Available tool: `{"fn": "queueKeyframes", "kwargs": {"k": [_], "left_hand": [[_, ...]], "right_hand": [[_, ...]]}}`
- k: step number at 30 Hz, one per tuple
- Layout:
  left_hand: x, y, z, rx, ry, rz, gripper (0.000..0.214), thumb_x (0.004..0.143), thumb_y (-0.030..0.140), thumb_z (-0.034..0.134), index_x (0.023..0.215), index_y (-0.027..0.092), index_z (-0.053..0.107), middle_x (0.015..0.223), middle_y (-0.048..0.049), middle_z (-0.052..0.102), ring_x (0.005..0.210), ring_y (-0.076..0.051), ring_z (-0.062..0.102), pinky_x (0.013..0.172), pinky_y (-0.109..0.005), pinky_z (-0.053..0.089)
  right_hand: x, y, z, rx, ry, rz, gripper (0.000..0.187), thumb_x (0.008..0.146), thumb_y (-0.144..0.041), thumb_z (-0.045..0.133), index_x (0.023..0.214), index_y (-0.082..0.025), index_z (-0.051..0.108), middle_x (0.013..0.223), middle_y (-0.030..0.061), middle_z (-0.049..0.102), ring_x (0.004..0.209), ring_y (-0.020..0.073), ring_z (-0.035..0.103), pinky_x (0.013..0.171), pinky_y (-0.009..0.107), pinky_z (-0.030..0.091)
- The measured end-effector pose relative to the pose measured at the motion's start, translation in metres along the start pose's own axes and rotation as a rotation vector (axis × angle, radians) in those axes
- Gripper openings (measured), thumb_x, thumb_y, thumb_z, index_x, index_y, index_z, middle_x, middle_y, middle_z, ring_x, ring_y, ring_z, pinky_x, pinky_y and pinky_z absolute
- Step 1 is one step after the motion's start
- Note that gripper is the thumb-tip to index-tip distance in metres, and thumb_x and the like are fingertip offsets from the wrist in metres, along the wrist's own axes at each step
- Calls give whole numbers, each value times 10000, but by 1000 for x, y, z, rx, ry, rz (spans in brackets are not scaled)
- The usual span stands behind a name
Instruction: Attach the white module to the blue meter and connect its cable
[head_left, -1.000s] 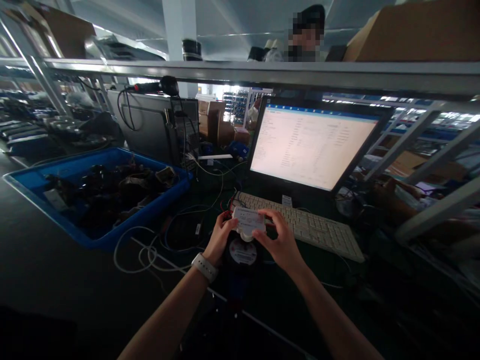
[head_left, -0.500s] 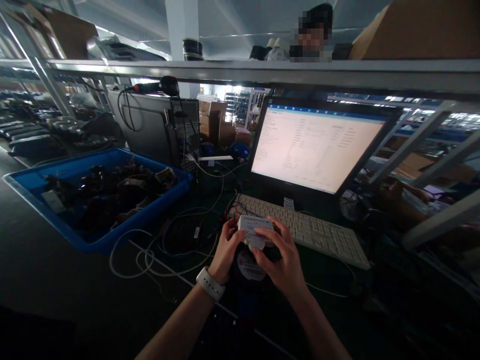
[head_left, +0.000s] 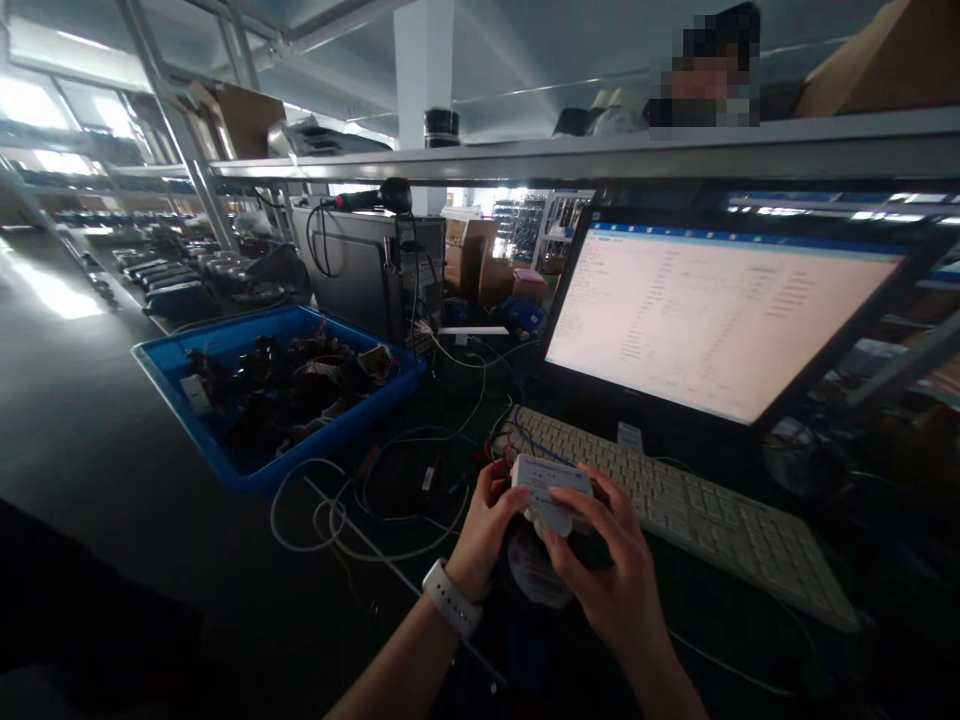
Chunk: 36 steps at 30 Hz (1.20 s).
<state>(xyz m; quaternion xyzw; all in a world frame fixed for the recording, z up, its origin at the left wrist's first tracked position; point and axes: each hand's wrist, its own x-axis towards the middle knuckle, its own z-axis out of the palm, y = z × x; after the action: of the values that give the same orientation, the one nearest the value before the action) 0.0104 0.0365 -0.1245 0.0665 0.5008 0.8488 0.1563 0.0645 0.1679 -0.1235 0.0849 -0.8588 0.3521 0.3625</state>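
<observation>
- Here, both hands grip a small white box [head_left: 550, 487] at the 6 o'clock edge of the worktop [head_left: 112, 440], just above a round meter [head_left: 534, 572].
- The left hand [head_left: 484, 530], watch [head_left: 451, 598] on its wrist, curls its fingers shut around the box's 9 o'clock end.
- The right hand [head_left: 611, 570] pinches the 3 o'clock end, thumb on the front, wrist bent inward.
- Risk: red and blue wires [head_left: 504, 455] trail from the box at 11 o'clock; I judge that a tug could pull them loose.
- The keyboard [head_left: 697, 515] lies just beyond at 2 o'clock; a slip could bump keys.
- Farther, at 10 o'clock, a blue bin [head_left: 255, 465]; at 1 o'clock, the monitor [head_left: 712, 315].
</observation>
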Motion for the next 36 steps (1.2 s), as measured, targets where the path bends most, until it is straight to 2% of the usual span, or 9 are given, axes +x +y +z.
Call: {"fn": "queueKeyframes", "kwargs": {"k": [9, 16, 19, 24, 27, 36], "left_hand": [[-2, 4, 2, 48, 64, -20, 702, 633, 556, 711, 1159, 151, 483, 1090, -112, 635, 1047, -283, 590, 884, -346, 461], [15, -10, -16, 66, 81, 7, 630, 600, 525, 759, 1081, 172, 557, 1041, -98, 678, 1068, -306, 599, 904, -370, 474], [17, -9, -16, 61, 112, -25, 699, 535, 535, 790, 1069, 158, 543, 1018, -107, 684, 1057, -319, 603, 895, -376, 478], [0, 4, -1, 27, 84, -41, 696, 595, 554, 741, 1127, 170, 510, 1078, -90, 664, 1048, -286, 600, 898, -349, 466], [-5, 10, 5, 36, 89, -35, 707, 588, 536, 737, 1129, 145, 505, 1046, -99, 663, 1006, -278, 606, 861, -335, 468], [-1, 6, 2, 49, 35, -9, 656, 647, 513, 700, 1131, 124, 489, 968, -71, 641, 926, -230, 588, 808, -298, 462]], "right_hand": [[0, -3, 1, 4, 30, 18, 266, 797, -326, 605, 1058, -275, 615, 1319, 83, 436, 1191, 295, 497, 920, 444, 512], [-2, 8, 9, 12, 26, -5, 351, 730, -217, 622, 1074, -280, 606, 1351, 87, 400, 1181, 278, 522, 897, 363, 542], [-3, 11, 12, 29, 39, 11, 368, 709, -203, 624, 1069, -279, 614, 1358, 90, 391, 1181, 289, 520, 892, 373, 544], [-1, -2, 6, 18, 34, 55, 294, 745, -246, 616, 1037, -266, 625, 1314, 103, 435, 1173, 297, 515, 931, 439, 509], [0, -6, 3, 23, 33, 68, 273, 777, -275, 602, 1049, -273, 617, 1316, 94, 430, 1200, 291, 482, 962, 471, 476], [-2, -4, 3, 34, 14, 72, 261, 803, -313, 594, 1063, -293, 600, 1335, 75, 403, 1211, 290, 454, 960, 492, 460]]}}
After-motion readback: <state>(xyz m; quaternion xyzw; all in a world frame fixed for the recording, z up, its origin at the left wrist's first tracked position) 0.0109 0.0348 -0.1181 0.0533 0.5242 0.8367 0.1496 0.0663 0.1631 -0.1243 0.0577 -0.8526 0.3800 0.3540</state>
